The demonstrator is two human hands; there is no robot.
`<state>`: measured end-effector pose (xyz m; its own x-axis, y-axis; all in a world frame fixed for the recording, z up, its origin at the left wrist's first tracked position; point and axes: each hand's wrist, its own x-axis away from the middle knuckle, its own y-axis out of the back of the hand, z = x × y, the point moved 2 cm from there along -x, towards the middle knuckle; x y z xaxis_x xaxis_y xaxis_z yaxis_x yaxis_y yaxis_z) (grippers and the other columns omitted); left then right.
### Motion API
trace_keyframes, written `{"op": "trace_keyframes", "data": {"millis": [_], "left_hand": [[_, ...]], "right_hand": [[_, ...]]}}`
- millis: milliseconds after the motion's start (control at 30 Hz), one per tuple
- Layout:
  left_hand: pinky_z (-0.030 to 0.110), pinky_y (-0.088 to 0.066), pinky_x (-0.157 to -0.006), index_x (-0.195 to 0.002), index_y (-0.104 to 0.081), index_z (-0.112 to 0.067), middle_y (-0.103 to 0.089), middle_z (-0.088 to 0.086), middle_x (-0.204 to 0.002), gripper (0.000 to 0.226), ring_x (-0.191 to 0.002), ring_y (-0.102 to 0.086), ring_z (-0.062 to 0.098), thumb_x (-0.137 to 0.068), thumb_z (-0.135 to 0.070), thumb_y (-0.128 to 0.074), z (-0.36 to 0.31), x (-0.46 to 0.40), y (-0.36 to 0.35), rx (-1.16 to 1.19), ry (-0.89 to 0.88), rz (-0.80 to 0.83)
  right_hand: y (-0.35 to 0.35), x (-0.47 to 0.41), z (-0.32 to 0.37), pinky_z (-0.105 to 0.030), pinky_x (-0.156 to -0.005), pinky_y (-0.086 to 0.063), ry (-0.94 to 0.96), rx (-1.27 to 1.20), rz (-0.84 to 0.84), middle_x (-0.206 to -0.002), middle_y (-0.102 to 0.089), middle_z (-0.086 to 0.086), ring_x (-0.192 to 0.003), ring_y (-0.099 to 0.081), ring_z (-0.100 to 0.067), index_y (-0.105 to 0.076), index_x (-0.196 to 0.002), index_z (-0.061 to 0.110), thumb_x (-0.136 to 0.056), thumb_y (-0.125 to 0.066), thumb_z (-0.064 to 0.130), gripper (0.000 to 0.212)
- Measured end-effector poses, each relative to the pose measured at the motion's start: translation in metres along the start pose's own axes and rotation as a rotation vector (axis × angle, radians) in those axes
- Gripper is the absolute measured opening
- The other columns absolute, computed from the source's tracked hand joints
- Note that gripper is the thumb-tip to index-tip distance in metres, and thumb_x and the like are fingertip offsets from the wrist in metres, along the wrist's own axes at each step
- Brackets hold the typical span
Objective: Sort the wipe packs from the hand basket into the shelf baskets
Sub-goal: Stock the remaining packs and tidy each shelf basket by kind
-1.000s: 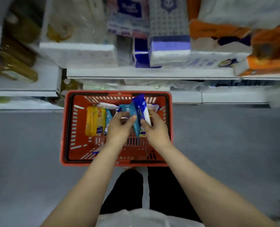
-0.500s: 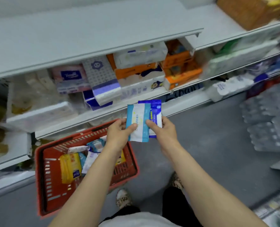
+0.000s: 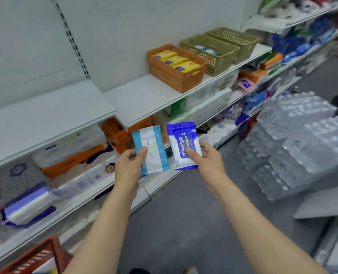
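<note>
Left hand: the left hand (image 3: 131,164) pinches a light-blue-and-white wipe pack (image 3: 150,149) by its lower left part, thumb on the face, fingers behind; centre of frame.
Right hand: the right hand (image 3: 207,157) grips a dark-blue wipe pack (image 3: 184,145) by its lower right part, thumb across the printed face; just right of the other pack.
Pack attitude: both packs stand with the long axis roughly vertical in frame, faces toward the camera, side by side with a narrow gap between them.
Targets: three shelf baskets sit in a row on the upper shelf (image 3: 144,95), upper right of centre: an orange basket (image 3: 176,76) holding yellow packs, then two olive baskets (image 3: 217,56) and (image 3: 237,39) further right.
Key relation: the baskets lie above and to the right of both hands; the right hand is the nearer. Judgement: the coming move is a reach up and right.
Source: the red hand basket (image 3: 35,256) is at the lower left edge, cut off by the frame.
Hard to make out: the first olive basket shows some light-blue packs, partly hidden by its wall; the far olive basket's contents cannot be seen. Pack print is blurred. Which basket suits the dark-blue pack cannot be told.
</note>
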<state>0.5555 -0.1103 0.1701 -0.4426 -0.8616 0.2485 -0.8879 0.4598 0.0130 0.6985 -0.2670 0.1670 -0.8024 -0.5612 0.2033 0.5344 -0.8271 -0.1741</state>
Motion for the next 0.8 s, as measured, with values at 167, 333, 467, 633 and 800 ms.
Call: {"op": "trace_keyframes", "data": {"millis": [167, 333, 467, 633, 800], "left_hand": [[0.033, -0.060, -0.069, -0.108, -0.061, -0.018, -0.075, 0.002, -0.096, 0.023, -0.083, -0.074, 0.018, -0.088, -0.016, -0.071, -0.042, -0.030, -0.086, 0.068, -0.051, 0.088], [0.038, -0.061, -0.071, -0.108, -0.056, -0.014, -0.074, 0.008, -0.100, 0.022, -0.086, -0.074, 0.022, -0.090, -0.013, -0.068, -0.081, -0.091, -0.161, 0.126, -0.078, 0.105], [0.031, -0.060, -0.069, -0.108, -0.059, -0.014, -0.075, 0.006, -0.098, 0.023, -0.085, -0.073, 0.019, -0.088, -0.010, -0.069, -0.105, -0.156, -0.234, 0.197, -0.106, 0.151], [0.024, -0.058, -0.061, -0.107, -0.058, -0.016, -0.071, 0.003, -0.101, 0.029, -0.081, -0.072, 0.012, -0.086, 0.002, -0.067, -0.151, -0.250, -0.330, 0.304, -0.135, 0.176], [0.038, -0.058, -0.075, -0.111, -0.055, -0.018, -0.069, 0.004, -0.108, 0.037, -0.093, -0.069, 0.018, -0.084, 0.001, -0.070, -0.189, -0.336, -0.407, 0.266, -0.188, 0.166]], "right_hand": [[0.049, -0.061, 0.040, -0.023, -0.067, -0.054, 0.061, -0.018, -0.064, -0.100, -0.077, -0.002, -0.086, -0.074, -0.018, -0.061, -0.114, 0.012, -0.085, -0.075, 0.015, 0.033], [0.078, -0.149, 0.072, -0.038, -0.078, -0.058, 0.098, -0.038, -0.122, -0.100, -0.076, -0.003, -0.091, -0.073, -0.022, -0.058, -0.108, 0.011, -0.080, -0.079, 0.010, 0.034], [0.108, -0.238, 0.107, -0.032, -0.070, -0.060, 0.150, -0.030, -0.133, -0.096, -0.077, 0.000, -0.088, -0.074, -0.019, -0.059, -0.107, 0.013, -0.079, -0.081, 0.011, 0.036], [0.141, -0.362, 0.167, -0.026, -0.059, -0.056, 0.186, 0.036, -0.153, -0.089, -0.077, 0.001, -0.077, -0.074, -0.017, -0.063, -0.101, 0.019, -0.083, -0.077, 0.016, 0.024], [0.157, -0.478, 0.222, -0.022, -0.058, -0.055, 0.253, 0.064, -0.168, -0.088, -0.077, 0.008, -0.076, -0.074, -0.014, -0.061, -0.106, 0.018, -0.081, -0.080, 0.020, 0.031]]}}
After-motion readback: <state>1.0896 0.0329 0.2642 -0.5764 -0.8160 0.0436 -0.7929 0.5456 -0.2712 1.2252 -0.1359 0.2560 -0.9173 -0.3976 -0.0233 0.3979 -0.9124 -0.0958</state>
